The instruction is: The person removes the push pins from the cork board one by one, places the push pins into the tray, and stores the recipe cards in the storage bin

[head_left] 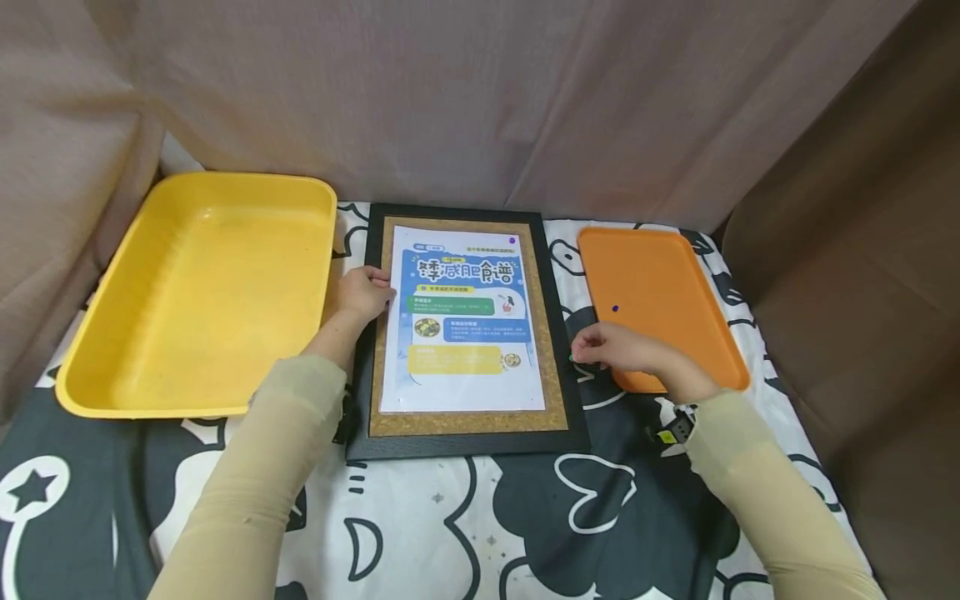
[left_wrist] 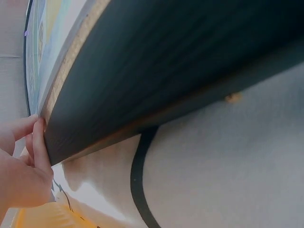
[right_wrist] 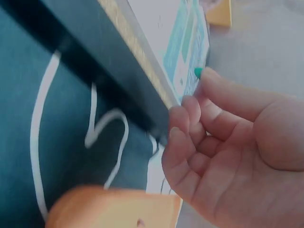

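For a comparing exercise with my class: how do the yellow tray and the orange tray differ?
The yellow tray is larger; the orange tray is smaller. The yellow tray has deep walls, while the orange tray looks shallow. The yellow tray lies left of the framed board, the orange tray right of it. Both have rounded corners.

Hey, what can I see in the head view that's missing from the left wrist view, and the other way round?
Only the head view shows the right hand pinching a small green pin, and the orange tray with a blue dot on it.

Only the left wrist view shows a small tan spot, too blurred to identify, at the lower edge of the black frame.

Both show that frame, its cork, the printed sheet, the left hand at the board's side, and the yellow tray.
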`<state>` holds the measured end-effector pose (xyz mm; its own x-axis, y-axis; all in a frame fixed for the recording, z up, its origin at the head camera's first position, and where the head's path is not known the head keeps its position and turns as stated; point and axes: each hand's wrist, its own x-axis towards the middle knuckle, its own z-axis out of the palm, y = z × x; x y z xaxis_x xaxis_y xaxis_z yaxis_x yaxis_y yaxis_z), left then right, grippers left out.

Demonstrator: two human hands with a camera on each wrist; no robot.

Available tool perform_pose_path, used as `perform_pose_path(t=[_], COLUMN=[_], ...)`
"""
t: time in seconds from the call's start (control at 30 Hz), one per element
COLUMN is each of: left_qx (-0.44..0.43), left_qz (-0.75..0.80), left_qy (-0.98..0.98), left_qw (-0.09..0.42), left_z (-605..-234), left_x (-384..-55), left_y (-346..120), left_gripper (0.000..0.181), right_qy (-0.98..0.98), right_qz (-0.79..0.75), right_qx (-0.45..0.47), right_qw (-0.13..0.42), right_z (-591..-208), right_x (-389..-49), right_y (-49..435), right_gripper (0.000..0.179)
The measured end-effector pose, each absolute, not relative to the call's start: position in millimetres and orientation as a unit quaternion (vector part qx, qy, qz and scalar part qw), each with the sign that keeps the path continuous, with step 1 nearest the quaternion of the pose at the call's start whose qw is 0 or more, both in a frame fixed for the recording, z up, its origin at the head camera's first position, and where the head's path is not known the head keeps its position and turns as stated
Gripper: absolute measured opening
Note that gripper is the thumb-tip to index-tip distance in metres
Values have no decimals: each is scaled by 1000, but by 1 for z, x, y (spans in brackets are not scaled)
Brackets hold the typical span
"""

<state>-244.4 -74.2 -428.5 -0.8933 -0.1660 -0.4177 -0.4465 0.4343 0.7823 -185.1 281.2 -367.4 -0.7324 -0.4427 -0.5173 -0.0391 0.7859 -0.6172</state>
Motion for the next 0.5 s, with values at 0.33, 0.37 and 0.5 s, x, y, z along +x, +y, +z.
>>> perform_pose_path(t=[0.33,0.37,0.5], left_qx=[-184,-185,-182], left_qz=[499,500,499], left_qy=[836,835,837], left_qw=[137,137,135], left_z=[-427,-428,-429], left_x=[-242,-242,-243], left_y=[-74,-75,-75], left_gripper=[34,34,34], right_qy=[919,920,923], right_qz=[-289,-289,-286], right_qx=[-22,-7,41], right_qw=[268,264,254], right_z=[-368,-369,-375], right_x=[-198,-200,-206], right_y=[322,325,338], right_gripper=[27,28,34])
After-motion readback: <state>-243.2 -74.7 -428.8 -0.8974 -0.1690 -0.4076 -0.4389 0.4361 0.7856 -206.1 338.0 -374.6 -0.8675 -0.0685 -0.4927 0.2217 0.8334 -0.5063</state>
